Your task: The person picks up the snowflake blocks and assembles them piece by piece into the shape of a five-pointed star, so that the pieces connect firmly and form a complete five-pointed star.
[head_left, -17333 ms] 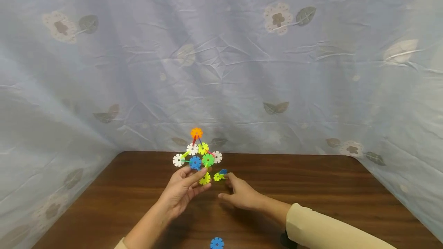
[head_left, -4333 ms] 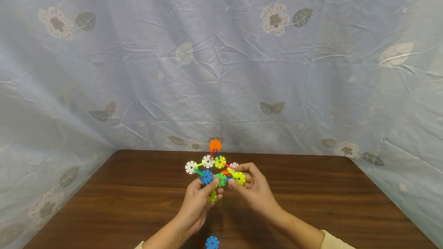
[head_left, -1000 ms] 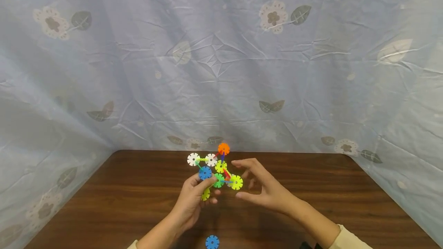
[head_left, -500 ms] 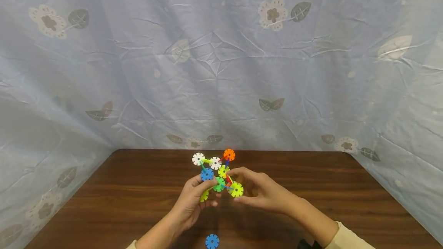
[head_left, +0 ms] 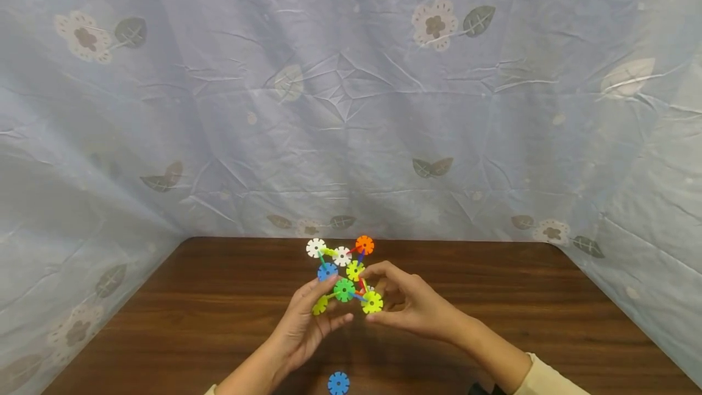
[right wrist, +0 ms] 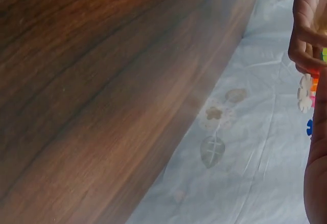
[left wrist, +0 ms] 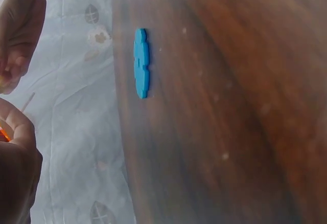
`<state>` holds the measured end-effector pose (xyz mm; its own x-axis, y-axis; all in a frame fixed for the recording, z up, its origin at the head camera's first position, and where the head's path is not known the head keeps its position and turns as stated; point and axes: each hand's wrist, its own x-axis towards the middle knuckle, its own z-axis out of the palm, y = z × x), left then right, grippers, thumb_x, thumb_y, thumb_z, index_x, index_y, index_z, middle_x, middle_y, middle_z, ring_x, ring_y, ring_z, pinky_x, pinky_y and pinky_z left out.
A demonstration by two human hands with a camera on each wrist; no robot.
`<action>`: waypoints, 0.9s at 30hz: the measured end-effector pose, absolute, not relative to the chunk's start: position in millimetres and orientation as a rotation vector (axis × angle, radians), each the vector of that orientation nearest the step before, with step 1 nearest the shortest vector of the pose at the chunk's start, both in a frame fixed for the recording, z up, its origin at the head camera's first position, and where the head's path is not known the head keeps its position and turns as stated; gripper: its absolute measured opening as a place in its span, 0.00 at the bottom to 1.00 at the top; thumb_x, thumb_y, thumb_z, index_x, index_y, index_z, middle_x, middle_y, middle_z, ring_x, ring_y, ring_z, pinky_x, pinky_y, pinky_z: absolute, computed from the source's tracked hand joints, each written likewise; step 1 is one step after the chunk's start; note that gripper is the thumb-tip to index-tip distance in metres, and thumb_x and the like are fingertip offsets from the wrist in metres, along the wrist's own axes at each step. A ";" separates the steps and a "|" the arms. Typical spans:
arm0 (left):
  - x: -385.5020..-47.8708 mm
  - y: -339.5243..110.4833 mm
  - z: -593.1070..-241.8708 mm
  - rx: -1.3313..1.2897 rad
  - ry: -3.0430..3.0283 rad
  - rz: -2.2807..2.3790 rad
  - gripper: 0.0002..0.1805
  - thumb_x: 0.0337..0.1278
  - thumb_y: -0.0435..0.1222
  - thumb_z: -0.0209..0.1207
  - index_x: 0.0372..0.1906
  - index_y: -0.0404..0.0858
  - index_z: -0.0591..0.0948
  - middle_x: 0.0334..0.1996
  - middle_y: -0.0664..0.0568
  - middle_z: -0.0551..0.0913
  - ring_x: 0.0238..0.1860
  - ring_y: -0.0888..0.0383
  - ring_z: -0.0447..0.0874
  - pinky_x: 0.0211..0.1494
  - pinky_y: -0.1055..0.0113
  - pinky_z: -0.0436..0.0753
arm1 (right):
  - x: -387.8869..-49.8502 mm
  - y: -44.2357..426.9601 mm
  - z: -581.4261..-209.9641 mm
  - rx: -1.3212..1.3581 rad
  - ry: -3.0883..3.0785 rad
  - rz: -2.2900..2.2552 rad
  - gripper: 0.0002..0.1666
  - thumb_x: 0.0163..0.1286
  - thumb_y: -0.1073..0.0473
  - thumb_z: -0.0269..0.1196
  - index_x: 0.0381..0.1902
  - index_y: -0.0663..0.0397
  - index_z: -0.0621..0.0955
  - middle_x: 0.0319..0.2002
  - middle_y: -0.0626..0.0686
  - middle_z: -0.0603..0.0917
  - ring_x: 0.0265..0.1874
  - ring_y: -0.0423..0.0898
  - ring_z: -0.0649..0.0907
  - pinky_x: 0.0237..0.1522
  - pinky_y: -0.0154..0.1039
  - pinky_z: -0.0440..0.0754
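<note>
Above the table, both hands hold a linked structure of notched plastic discs in white, orange, yellow, blue and green, joined edge to edge. My left hand [head_left: 304, 325] grips its lower left part, with the thumb by the blue disc [head_left: 327, 271] and the green disc [head_left: 344, 290]. My right hand [head_left: 419, 306] pinches its right side, thumb at the yellow disc [head_left: 372, 302] and fingertips close to a second yellow disc [head_left: 355, 270]. An orange disc [head_left: 364, 245] and two white ones stick up at the top. Fingers partly hide the discs at lower right.
A loose blue notched disc [head_left: 338, 383] lies flat on the brown wooden table [head_left: 181, 322] near the front. A pale curtain [head_left: 351, 108] with flower and leaf prints surrounds the table's back and sides.
A small yellow-and-blue piece, earlier lying on the table, has gone from there. The structure now has a yellow disc at lower right. My right hand, apart a second ago, has closed onto that side.
</note>
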<state>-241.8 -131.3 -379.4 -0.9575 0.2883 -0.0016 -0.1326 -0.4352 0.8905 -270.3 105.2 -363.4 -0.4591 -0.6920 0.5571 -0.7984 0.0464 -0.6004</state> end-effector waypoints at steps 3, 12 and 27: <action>-240.9 -131.3 -381.3 0.226 1.440 2.495 0.08 0.78 0.45 0.55 0.44 0.48 0.83 0.48 0.58 0.83 0.49 0.59 0.82 0.57 0.60 0.88 | -269.9 103.1 -365.0 1.540 -2.183 1.423 0.33 0.66 0.66 0.73 0.65 0.62 0.71 0.32 0.55 0.88 0.28 0.34 0.87 0.29 0.37 0.91; -236.4 -125.8 -386.8 0.218 1.336 2.559 0.12 0.77 0.43 0.55 0.35 0.53 0.85 0.41 0.62 0.88 0.54 0.57 0.87 0.66 0.53 0.85 | -268.7 95.8 -372.1 1.500 -2.159 1.469 0.32 0.68 0.67 0.72 0.65 0.62 0.70 0.35 0.58 0.91 0.32 0.36 0.90 0.33 0.38 0.93; -236.3 -114.6 -387.0 0.240 1.365 2.607 0.09 0.69 0.29 0.61 0.41 0.49 0.83 0.37 0.60 0.90 0.43 0.62 0.89 0.55 0.63 0.89 | -264.2 90.2 -375.1 1.460 -2.167 1.282 0.33 0.67 0.66 0.72 0.64 0.61 0.69 0.30 0.53 0.89 0.25 0.29 0.79 0.23 0.29 0.84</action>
<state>-236.3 -114.6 -387.0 -0.9692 0.2402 0.0552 -0.0915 -0.5587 0.8243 -264.2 90.2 -375.1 -0.4769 -0.6364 0.6063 -0.8378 0.1204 -0.5326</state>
